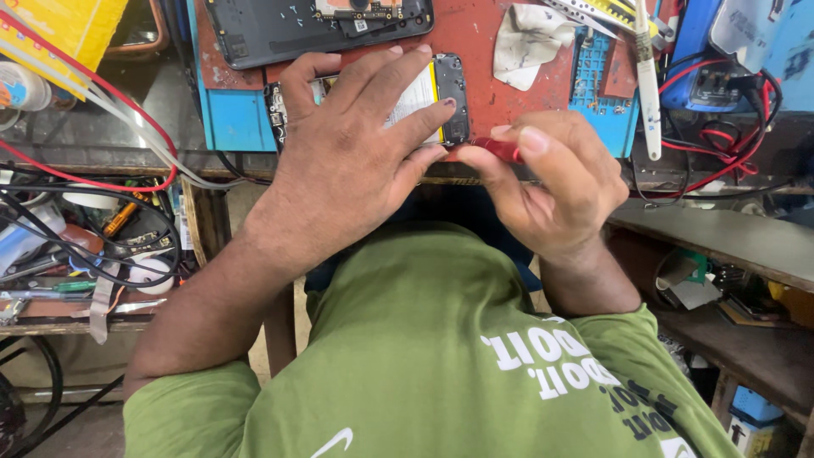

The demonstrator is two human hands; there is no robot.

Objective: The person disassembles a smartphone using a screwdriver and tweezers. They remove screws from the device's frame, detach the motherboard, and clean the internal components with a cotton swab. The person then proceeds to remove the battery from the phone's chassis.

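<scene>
Red mat (pixel 500 64): left hand (pixel 348 153) pins opened phone (pixel 428 97); right hand (pixel 555 178) grips red tool (pixel 500 150).

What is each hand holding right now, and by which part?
The right hand pinches a small red tool near its rear end. The left hand presses flat on the opened black phone, covering its middle.

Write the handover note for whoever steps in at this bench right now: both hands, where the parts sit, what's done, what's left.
Left hand: flat on the opened phone, pinning it to the red mat at the bench edge.
Right hand: pinching a red-handled tool at the phone's lower right corner; its tip is hidden.
Parts: a dark back cover lies above the phone; a crumpled cloth and white tweezers lie to the right.
Done: the back is off and the insides exposed.
Left: the work at that corner is unfinished; the phone is not reassembled.
</scene>
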